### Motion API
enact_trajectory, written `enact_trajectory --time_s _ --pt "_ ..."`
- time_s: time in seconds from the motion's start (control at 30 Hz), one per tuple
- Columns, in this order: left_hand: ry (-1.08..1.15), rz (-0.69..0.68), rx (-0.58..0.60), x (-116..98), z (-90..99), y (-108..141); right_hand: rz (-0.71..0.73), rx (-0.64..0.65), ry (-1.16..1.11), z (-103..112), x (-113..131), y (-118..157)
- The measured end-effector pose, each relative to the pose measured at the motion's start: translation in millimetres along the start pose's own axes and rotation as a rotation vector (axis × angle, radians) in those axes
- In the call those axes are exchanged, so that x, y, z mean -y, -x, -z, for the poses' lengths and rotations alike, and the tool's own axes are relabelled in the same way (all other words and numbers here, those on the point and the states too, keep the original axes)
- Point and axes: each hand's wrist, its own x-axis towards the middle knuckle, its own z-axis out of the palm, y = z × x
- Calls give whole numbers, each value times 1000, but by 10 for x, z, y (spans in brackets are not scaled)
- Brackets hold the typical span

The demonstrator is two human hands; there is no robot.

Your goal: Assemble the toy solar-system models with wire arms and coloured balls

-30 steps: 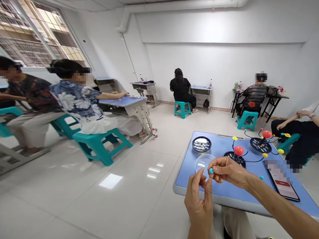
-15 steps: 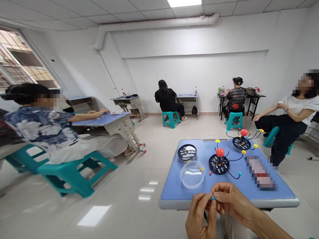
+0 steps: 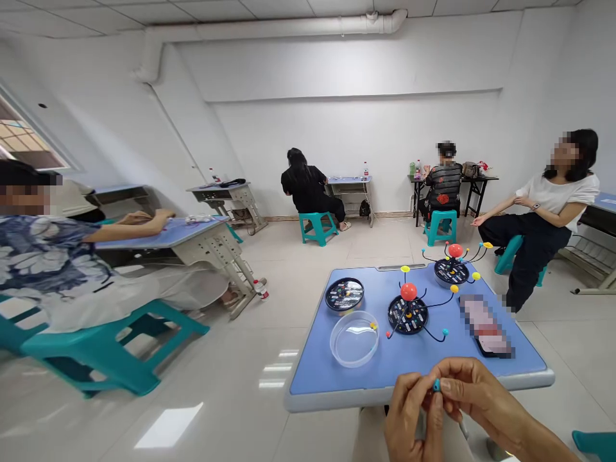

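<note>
A small blue bead-like piece is pinched between the fingertips of my left hand and my right hand, at the near edge of the blue table. Beyond my hands stands a model with a black round base, a red ball and thin black arms tipped with coloured balls. A second such model is behind it to the right. To the left lie a black disc and a clear round dish with a small yellow piece at its rim.
A blurred phone-like object lies on the table's right side. One person sits on a teal stool at the left, another at the right. Two people sit at far tables. A bottle is on the floor.
The camera view has turned slightly right, so the surroundings appear further left. Both hands appear further right relative to the table, still holding the blue piece.
</note>
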Motion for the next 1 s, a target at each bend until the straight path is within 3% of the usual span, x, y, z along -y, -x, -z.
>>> enact_trajectory --time_s 0.17,0.3,0.4,0.53,0.63,0.73,1.0 --pt "28 22 5 -34 54 -183 103 -61 125 144 214 -111" --pt "-58 92 116 84 288 -755 224 -105 245 345 497 -431" --pt "-103 329 123 383 288 -1301 302 -116 395 464 764 -839" --pt "-30 698 317 935 -12 -1717 299 -55 525 520 1052 -1450" --pt "24 795 379 1225 -231 -1758 215 -7 616 538 1133 -1803" --pt "101 847 449 1352 -339 -1726 147 20 669 567 1124 -2010" --pt "211 909 507 1502 -504 -1687 69 17 713 634 1009 -2196"
